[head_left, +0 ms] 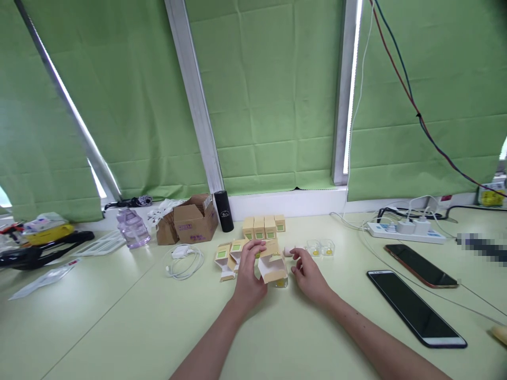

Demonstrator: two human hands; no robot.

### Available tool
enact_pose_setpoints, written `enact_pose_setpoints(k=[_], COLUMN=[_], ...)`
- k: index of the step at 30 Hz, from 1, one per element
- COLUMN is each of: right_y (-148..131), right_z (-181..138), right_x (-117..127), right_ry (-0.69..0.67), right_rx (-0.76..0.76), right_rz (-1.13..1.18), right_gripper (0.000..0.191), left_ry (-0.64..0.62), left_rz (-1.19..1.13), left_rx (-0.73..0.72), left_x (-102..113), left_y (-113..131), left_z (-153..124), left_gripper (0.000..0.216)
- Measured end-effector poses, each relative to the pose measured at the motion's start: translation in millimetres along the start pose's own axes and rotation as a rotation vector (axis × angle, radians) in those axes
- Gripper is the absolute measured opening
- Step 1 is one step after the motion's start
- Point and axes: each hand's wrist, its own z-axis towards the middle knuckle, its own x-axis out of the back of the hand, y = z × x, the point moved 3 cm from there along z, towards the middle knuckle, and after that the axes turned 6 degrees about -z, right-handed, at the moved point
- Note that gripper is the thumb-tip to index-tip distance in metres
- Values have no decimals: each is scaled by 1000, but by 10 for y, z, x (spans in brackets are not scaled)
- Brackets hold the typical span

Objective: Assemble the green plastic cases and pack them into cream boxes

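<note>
My left hand (250, 277) grips a small cream cardboard box (272, 270), tilted, with its flap open toward me. A clear container with something yellow inside (281, 283) shows just below the box, partly covered by it. My right hand (309, 275) is to the right of the box, fingers loosely curled and thumb apart. Its index fingertip is beside a small pale cylinder (288, 252); whether they touch is unclear. Beyond that hand stand two small clear containers (313, 248) with yellow in them. Left of my left hand lie opened cream boxes (223, 258).
Several closed cream boxes (259, 228) stand behind my hands. Back left are a black cylinder (224, 212), a brown carton (194, 219), a purple bottle (133, 228) and a white cable (186, 262). Two phones (414, 306) and a power strip (407, 231) lie to the right.
</note>
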Motion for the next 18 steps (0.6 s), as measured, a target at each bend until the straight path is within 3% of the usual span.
enact_pose_setpoints(k=[5,13,18], right_y=[55,-40,-222], right_z=[13,-16,-83], right_x=[-5,83,159], right_ry=[-4,48,29], right_rx=[-19,-24,104], right_rz=[46,136,23], right_gripper=[33,29,31], left_ry=[47,165,219], left_rz=[-51,-434,-599], left_rx=[125,371,457], left_x=[-8,-34,-20], left_y=[-141,-278,-219], left_z=[-40,3,56], left_gripper=[46,56,73])
